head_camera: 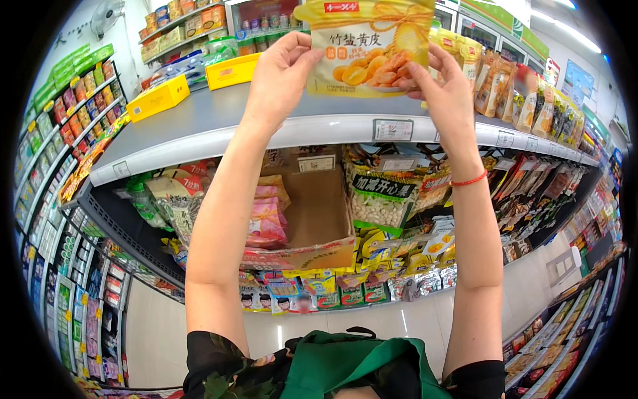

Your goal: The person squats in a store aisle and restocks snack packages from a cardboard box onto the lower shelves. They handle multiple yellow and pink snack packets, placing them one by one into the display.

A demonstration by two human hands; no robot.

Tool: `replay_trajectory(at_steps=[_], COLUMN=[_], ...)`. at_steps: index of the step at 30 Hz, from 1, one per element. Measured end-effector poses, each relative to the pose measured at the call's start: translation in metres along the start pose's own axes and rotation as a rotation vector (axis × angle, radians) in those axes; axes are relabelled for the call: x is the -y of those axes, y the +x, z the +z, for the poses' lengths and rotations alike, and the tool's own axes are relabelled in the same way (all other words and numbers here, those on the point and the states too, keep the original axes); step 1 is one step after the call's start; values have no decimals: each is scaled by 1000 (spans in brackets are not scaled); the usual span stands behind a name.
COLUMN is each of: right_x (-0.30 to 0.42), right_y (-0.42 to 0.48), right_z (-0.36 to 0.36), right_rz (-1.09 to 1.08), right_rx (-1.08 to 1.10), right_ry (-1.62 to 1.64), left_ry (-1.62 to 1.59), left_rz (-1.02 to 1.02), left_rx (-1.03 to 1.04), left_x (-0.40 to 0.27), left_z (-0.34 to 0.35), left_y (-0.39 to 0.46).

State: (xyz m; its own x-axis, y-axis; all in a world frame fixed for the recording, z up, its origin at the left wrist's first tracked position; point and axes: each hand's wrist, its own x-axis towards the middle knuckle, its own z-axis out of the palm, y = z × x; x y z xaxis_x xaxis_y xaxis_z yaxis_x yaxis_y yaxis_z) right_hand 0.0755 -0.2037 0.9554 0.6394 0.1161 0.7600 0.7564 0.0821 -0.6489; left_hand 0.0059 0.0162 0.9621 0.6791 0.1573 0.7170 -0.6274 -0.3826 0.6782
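A yellow snack pouch (pixel 371 50) with fruit pictured on its front is held upright above the top shelf (pixel 339 107). My left hand (pixel 289 70) pinches its left edge between thumb and fingers. At the lower right edge, my right hand (pixel 436 82) grips the same pouch, thumb on the front; a red cord circles that wrist. Similar yellow pouches (pixel 468 52) stand behind and to the right. Below the shelf edge, an open cardboard box (pixel 319 209) holds pink pouches (pixel 268 217) at its left side.
Yellow boxes (pixel 158 98) sit on the top shelf at left. Brown-toned pouches (pixel 494 87) line its right part. Pistachio bags (pixel 381 194) hang beside the cardboard box. More stocked shelving (pixel 67 114) stands at far left, and further racks (pixel 563 334) at lower right.
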Motion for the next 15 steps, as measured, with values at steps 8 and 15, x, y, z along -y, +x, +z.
replay_trajectory(at_steps=[8,15], right_x=[22,-3], right_y=[-48,-124], right_z=[-6,7], right_rz=[62,257], right_rx=[230,449], right_ry=[98,156], left_ry=[-10,54], left_rz=[47,-192], left_rx=[-52,49], left_x=[-18,13], left_z=[-27,-58], left_y=[-76,-167])
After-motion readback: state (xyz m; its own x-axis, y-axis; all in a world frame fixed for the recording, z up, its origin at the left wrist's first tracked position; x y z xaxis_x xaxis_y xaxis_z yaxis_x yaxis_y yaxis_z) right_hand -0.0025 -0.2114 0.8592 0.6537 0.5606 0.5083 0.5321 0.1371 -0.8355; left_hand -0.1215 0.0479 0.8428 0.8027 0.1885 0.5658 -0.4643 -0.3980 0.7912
